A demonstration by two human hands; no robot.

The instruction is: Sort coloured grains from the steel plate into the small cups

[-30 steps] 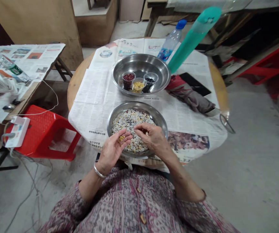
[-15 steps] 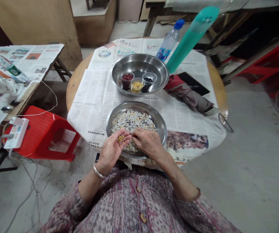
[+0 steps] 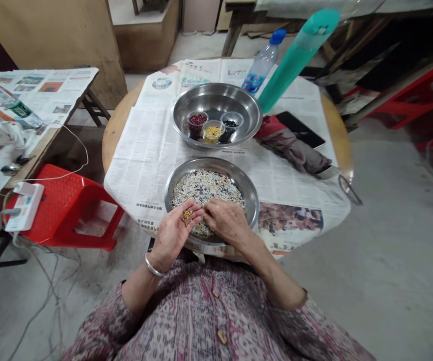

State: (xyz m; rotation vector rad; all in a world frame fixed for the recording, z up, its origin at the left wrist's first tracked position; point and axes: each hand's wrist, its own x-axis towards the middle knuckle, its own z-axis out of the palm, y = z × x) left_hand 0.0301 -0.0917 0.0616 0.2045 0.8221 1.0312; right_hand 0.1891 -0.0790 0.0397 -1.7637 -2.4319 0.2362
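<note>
Palm up, my left hand [image 3: 173, 226] cradles a small heap of yellow beans [image 3: 187, 215] over the near left rim of a steel basin [image 3: 253, 193]. That basin holds a mix of white grains [image 3: 206, 184] with yellow, dark and red bits among them. My right hand [image 3: 226, 218] is over the basin's near side, fingers bent and pinched close to the left fingertips; whatever is between them is hidden. Behind stands a second steel basin [image 3: 252, 103] with clear cups of red beans [image 3: 197, 119], yellow beans [image 3: 212, 132] and black beans [image 3: 231, 124].
Newspaper [image 3: 133, 145] covers the round table. At its back right are a plastic bottle [image 3: 259, 67], a tall green cylinder [image 3: 299, 57], a folded umbrella [image 3: 295, 148] and a dark flat device [image 3: 301, 129]. A red stool [image 3: 65, 210] with a power strip [image 3: 28, 206] stands left.
My right hand has shifted very slightly, its fingers still bent by the left fingertips. The left hand and its beans look the same.
</note>
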